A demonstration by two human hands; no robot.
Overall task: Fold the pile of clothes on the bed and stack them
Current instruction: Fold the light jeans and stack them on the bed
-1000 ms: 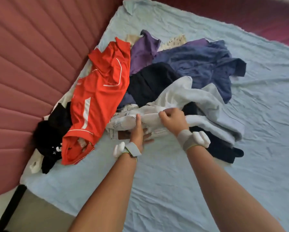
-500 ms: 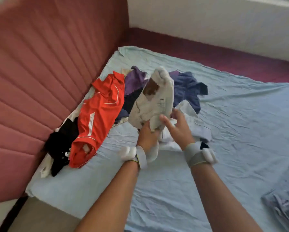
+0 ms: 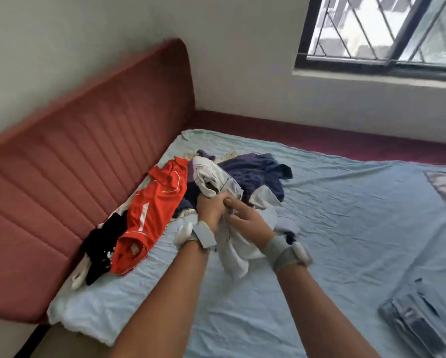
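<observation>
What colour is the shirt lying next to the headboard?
Bright orange-red shirt with thin white lines, clearest in the head view.

Padded red headboard (image 3: 69, 161) along the left, barred window (image 3: 382, 29) set in the white wall (image 3: 242, 60) beyond, grey wristbands (image 3: 203, 233) on both forearms.

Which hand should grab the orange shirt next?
Probably the left hand. It's right beside the orange shirt, while the right hand sits farther away, on the other side. Both hands hold the white garment for now, though.
</observation>
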